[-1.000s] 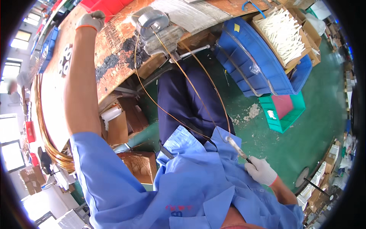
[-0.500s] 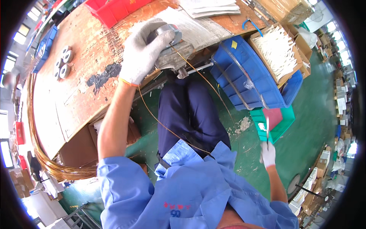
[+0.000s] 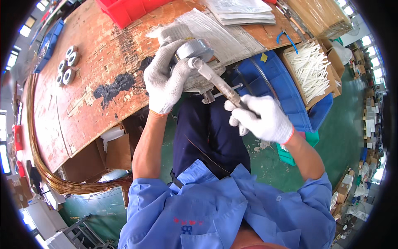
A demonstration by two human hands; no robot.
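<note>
Two of your gloved hands work at the table (image 3: pixel 89 97) edge. Your left hand (image 3: pixel 162 85) curves half-closed round the side of a round metal block (image 3: pixel 195 48), thumb in front; its other fingers are partly hidden behind, so how firmly they press can't be told. Your right hand (image 3: pixel 267 118) is closed round the dark handle of a taped tool (image 3: pixel 215 81), which slants up to the left, its pale head just by your left thumb; whether they touch is unclear. A thin wire (image 3: pixel 203 152) crosses your lap, hard to follow. Your right forearm covers some of the green bin (image 3: pixel 286 155), and the top edge cuts off the red bin (image 3: pixel 128 9).
</note>
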